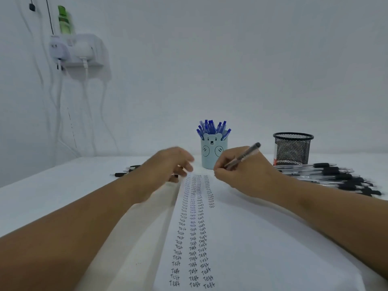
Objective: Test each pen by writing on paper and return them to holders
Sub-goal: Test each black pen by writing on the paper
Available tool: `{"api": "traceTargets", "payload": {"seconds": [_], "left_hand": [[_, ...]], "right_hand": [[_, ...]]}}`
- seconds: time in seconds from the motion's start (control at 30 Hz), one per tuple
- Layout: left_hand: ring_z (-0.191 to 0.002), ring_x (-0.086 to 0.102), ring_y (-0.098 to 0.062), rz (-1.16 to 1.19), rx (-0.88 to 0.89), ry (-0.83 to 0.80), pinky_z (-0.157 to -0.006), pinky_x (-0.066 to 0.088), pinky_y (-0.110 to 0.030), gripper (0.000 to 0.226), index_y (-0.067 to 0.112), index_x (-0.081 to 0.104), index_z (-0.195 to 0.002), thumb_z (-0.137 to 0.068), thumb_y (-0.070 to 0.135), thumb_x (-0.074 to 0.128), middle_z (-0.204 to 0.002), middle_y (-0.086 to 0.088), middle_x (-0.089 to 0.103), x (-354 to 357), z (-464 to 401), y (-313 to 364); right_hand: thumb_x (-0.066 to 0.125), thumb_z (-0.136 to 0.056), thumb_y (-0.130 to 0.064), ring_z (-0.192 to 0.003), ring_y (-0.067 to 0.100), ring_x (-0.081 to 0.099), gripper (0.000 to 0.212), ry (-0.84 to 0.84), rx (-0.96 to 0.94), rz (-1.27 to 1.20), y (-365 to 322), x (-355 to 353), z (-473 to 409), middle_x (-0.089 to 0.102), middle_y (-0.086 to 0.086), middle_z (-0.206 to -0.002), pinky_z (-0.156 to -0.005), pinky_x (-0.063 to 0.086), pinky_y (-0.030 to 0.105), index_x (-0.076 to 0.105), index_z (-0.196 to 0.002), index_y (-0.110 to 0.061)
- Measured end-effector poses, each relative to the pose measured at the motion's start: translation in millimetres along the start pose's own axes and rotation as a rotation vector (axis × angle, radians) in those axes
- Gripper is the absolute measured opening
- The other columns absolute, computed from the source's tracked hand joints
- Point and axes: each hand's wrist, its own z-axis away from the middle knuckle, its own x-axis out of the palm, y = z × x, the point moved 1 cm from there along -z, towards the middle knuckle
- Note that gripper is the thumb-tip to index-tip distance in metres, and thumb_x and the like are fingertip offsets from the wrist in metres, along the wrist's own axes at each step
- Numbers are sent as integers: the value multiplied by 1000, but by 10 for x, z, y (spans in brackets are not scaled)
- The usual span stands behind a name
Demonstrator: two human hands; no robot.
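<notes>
A white paper sheet (241,238) lies in front of me, covered with columns of the handwritten word "Test". My right hand (239,173) grips a clear pen with a black cap (244,155) over the far end of the sheet, near the rightmost column. My left hand (170,162) hovers blurred over the sheet's far left corner, fingers loosely curled; a small dark thing shows under them, too blurred to name. A light blue bear-faced holder (214,154) full of blue pens stands behind the sheet. A black mesh holder (292,150) stands at the right.
A pile of black-capped clear pens (336,177) lies on the table at the right. A few more black pens (128,170) lie behind my left forearm. A wall socket shelf with chargers, cables and a green bottle (65,19) hangs on the wall at the upper left.
</notes>
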Motion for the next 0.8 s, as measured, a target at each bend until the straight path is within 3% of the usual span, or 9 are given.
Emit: {"api": "traceTargets", "payload": {"seconds": [0.1,0.17,0.27,0.43,0.8], "left_hand": [[-87,65,-2,-522,62,-174,-82,48,-21,4,31,76,-89,-88,26,75,-88,18,72,20,44,-82],[-95,64,0,-655,74,-188,-86,49,-23,9,39,75,-90,-83,33,79,-92,24,71,22,47,-69],[-99,63,-2,-644,74,-212,-94,52,-32,12,41,74,-91,-83,36,80,-93,25,70,8,32,-58],[-101,62,-2,-631,67,-233,-101,50,-35,12,40,77,-92,-83,35,81,-92,25,69,-5,40,-53],[-102,62,-1,-636,73,-248,-101,51,-35,13,42,76,-95,-83,38,80,-97,22,70,-17,27,-69]], "right_hand": [[77,-87,-22,-44,13,45,31,-119,168,-329,-66,75,39,59,9,-56,-42,33,21,59,-67,-5],[73,-91,-30,-42,15,41,34,-214,233,-414,-122,132,59,57,9,-55,-40,29,20,61,-73,-4],[71,-93,-26,-40,18,40,34,-323,247,-479,-155,197,102,60,15,-58,-39,29,19,58,-68,-7],[75,-81,1,-40,15,42,45,-301,178,-352,-138,222,130,49,10,-46,-44,36,21,42,-53,-13],[69,-81,2,-40,8,47,41,-338,147,-237,-152,223,153,55,0,-45,-45,38,18,47,-50,-14]]}}
